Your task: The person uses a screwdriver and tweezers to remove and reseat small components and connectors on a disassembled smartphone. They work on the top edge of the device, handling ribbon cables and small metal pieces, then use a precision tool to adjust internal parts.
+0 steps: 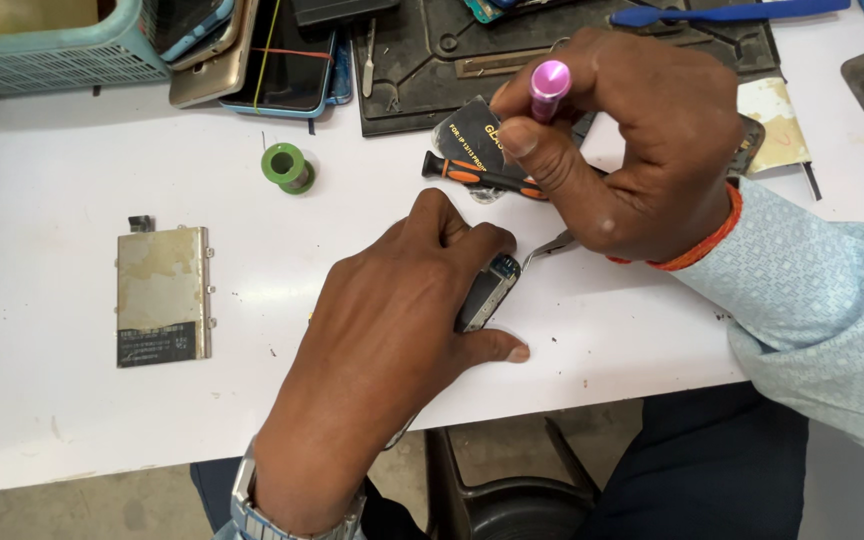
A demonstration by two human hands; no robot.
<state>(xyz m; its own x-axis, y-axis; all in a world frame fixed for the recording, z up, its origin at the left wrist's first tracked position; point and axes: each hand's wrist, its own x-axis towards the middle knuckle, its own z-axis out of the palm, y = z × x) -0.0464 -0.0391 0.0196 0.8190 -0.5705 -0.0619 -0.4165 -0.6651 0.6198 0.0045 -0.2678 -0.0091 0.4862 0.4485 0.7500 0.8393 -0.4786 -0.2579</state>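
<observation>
My left hand (392, 320) lies over a small phone (487, 292) on the white table (72, 200), fingers curled round its edges, holding it down. Only one end of the phone shows past my fingers. My right hand (632, 150) is closed on a pink-handled screwdriver (550, 88), held upright above the phone, thumb against the shaft. The tip is hidden behind my hands. A metal tweezer tip (552, 243) sticks out below my right palm.
A metal plate with a battery (163, 296) lies at the left. Nearby are a green solder spool (286, 166), an orange-black screwdriver (477, 176), a dark work mat (432, 60), stacked phones (262, 60), a teal basket (52, 45) and a blue tool (722, 13).
</observation>
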